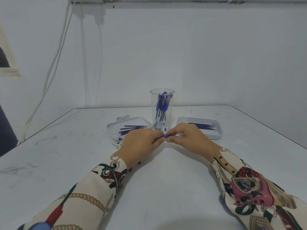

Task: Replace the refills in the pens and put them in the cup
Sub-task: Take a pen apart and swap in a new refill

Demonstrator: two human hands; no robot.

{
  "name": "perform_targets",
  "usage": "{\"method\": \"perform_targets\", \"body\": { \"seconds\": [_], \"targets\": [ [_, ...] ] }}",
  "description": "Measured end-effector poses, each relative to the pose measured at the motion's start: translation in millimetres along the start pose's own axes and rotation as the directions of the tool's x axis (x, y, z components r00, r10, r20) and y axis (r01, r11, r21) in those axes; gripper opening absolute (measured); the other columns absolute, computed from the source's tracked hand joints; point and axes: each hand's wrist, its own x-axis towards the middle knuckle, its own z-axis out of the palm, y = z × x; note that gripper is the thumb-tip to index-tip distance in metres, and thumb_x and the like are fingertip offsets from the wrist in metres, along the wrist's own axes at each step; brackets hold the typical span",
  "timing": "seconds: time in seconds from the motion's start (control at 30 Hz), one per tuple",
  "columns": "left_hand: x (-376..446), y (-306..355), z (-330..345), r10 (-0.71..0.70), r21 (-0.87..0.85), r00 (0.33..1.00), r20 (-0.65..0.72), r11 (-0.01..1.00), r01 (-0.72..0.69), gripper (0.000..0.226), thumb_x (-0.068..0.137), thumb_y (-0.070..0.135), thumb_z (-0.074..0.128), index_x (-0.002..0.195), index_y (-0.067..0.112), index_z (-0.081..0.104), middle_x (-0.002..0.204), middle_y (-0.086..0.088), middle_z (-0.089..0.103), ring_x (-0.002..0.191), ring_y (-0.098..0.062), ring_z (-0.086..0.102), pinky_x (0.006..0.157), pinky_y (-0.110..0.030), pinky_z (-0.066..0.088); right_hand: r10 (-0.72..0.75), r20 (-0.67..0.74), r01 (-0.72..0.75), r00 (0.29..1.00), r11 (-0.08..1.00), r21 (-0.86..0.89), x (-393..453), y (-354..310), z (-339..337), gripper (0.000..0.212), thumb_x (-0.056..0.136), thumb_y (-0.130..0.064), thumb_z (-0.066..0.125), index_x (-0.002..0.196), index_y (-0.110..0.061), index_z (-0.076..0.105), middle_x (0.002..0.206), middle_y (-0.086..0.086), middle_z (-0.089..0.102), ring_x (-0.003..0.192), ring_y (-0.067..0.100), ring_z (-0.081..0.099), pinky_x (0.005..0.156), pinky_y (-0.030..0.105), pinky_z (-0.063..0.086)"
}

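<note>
A blue pen sits pinched between the left hand and right hand, probably mid-assembly (mostly hidden); behind it the cup already holds several pens; refills remain in both trays, so work is left.

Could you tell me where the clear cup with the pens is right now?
In the head view, the cup stands centre-table, between two white trays, just behind both hands.

The one head-worn camera is looking forward and down across the white table toward the wall. It is sitting close above the person's forearms.
</note>
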Motion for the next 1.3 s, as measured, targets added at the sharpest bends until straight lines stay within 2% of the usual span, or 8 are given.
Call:
{"method": "perform_targets", "body": {
  "seconds": [0.17, 0.3, 0.47, 0.63, 0.83, 0.97, 1.13, 1.3],
  "targets": [
    [0.2, -1.7, 4.7, 0.02, 0.071, 0.998, -0.056, 0.997, -0.016, 0.048, 0.09, 0.06, 0.022, 0.103, 0.034, 0.06, 0.079, 0.005, 0.066, 0.069, -0.016, 0.061, 0.054, -0.032, 0.048, 0.023, -0.009, -0.023, 1.0, 1.0, 0.013, 0.8, 0.7, -0.1, 0.012, 0.081, -0.025, 0.073, 0.093, -0.028, 0.076, 0.087, -0.014, 0.065, 0.091, 0.001, 0.059, 0.086, 0.024, 0.046],
    [-0.8, -1.9, -2.2, -0.007, 0.046, 0.998, -0.06, 0.999, 0.01, 0.035, 0.092, 0.056, 0.037, 0.105, 0.034, 0.061, 0.08, 0.006, 0.068, 0.068, -0.015, 0.061, 0.055, -0.031, 0.047, 0.042, -0.036, -0.039, 0.998, 0.997, 0.059, 1.1, 1.3, -1.3, 0.012, 0.079, -0.023, 0.075, 0.091, -0.028, 0.077, 0.087, -0.01, 0.064, 0.089, 0.008, 0.061, 0.083, 0.029, 0.047],
    [4.6, 2.8, -6.3, -0.053, 0.109, 0.996, 0.068, 0.993, 0.045, 0.036, 0.095, 0.052, 0.035, 0.105, 0.026, 0.058, 0.092, 0.005, 0.063, 0.082, -0.016, 0.059, 0.065, -0.033, 0.045, 0.051, -0.025, -0.051, 0.998, 0.999, -0.001, 5.4, 8.0, -1.4, 0.013, 0.082, -0.024, 0.073, 0.094, -0.026, 0.077, 0.087, -0.014, 0.062, 0.09, 0.008, 0.058, 0.083, 0.027, 0.045],
    [3.7, -4.7, -2.3, -0.104, 0.053, 0.994, 0.047, 0.993, 0.101, 0.034, 0.099, 0.042, 0.031, 0.105, 0.023, 0.059, 0.098, 0.003, 0.065, 0.087, -0.018, 0.058, 0.072, -0.035, 0.048, 0.147, -0.051, -0.148, 0.988, 0.989, -0.016, 6.3, 21.1, 0.3, 0.018, 0.088, -0.022, 0.066, 0.105, -0.023, 0.071, 0.083, -0.014, 0.066, 0.081, -0.002, 0.059, 0.077, 0.02, 0.043],
    [3.3, -0.8, -8.0, -0.189, -0.028, 0.98, 0.066, 0.981, 0.191, 0.031, 0.1, 0.038, 0.033, 0.118, 0.023, 0.053, 0.108, 0.0, 0.064, 0.094, -0.019, 0.058, 0.077, -0.032, 0.047, 0.082, 0.017, -0.069, 0.996, 0.913, -0.401, 8.1, 23.8, 1.7, 0.021, 0.091, -0.032, 0.06, 0.106, -0.025, 0.071, 0.1, -0.007, 0.067, 0.095, 0.009, 0.055, 0.082, 0.024, 0.038],
    [1.1, 0.9, -8.9, -0.204, -0.133, 0.975, 0.088, 0.968, 0.214, 0.027, 0.098, 0.033, 0.039, 0.118, 0.023, 0.054, 0.106, -0.003, 0.062, 0.093, -0.019, 0.056, 0.077, -0.03, 0.045, 0.01, 0.047, 0.016, 0.999, 0.857, -0.515, 9.1, 26.3, 5.3, 0.027, 0.095, -0.034, 0.053, 0.114, -0.024, 0.07, 0.106, -0.002, 0.067, 0.102, 0.017, 0.056, 0.082, 0.028, 0.038],
    [0.4, 0.2, -7.7, -0.198, -0.204, 0.975, 0.101, 0.955, 0.215, 0.025, 0.096, 0.024, 0.041, 0.117, 0.024, 0.056, 0.103, -0.003, 0.056, 0.09, -0.02, 0.054, 0.08, -0.033, 0.045, -0.012, -0.093, -0.012, 0.996, 0.967, -0.253, 8.1, 21.9, 7.2, 0.028, 0.098, -0.034, 0.047, 0.101, -0.021, 0.072, 0.091, -0.006, 0.066, 0.089, 0.012, 0.057, 0.083, 0.035, 0.046],
    [0.3, 4.2, -8.0, -0.169, -0.241, 0.982, 0.083, 0.953, 0.185, 0.021, 0.094, 0.024, 0.047, 0.111, 0.023, 0.059, 0.095, -0.002, 0.055, 0.086, -0.02, 0.053, 0.077, -0.033, 0.045, -0.008, 0.007, 0.008, 1.0, 0.997, -0.071, 8.7, 13.5, 14.0, 0.043, 0.097, -0.041, 0.049, 0.07, -0.009, 0.06, 0.069, 0.014, 0.057, 0.061, 0.016, 0.048, 0.063, 0.033, 0.038]
  ]
}}
